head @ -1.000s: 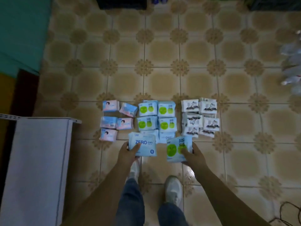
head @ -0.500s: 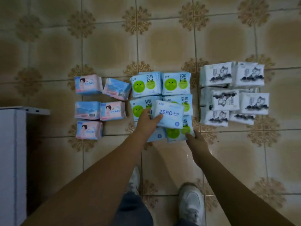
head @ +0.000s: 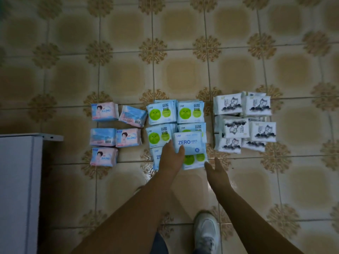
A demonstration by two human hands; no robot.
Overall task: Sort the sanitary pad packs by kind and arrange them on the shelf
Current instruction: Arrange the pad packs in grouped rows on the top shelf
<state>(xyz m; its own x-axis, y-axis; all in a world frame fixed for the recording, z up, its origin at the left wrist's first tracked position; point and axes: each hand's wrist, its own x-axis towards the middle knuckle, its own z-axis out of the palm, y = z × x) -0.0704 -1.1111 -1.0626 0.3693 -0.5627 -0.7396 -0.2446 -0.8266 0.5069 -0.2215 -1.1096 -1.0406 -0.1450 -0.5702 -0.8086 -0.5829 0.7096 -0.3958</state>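
Observation:
Three groups of pad packs lie on the tiled floor: pink-and-blue packs (head: 104,111) on the left, light blue packs with green dots (head: 161,114) in the middle, and white packs with a cat drawing (head: 227,104) on the right. My left hand (head: 170,154) grips the left edge of a blue "ZERO" pack (head: 190,143), thumb on top, holding it over the middle group. A green-dot pack (head: 194,160) lies at the front of that group. My right hand (head: 215,170) is beside its right corner, fingers relaxed and holding nothing.
The white shelf (head: 18,180) stands at the left edge, its top corner near the pink packs. My white shoe (head: 207,233) is on the floor below the hands. Patterned floor tiles (head: 183,52) stretch beyond the packs.
Both hands moved forward to the middle group. The right hand set the green-dot pack down at the front and let go. The left hand carried the ZERO pack over the pile.

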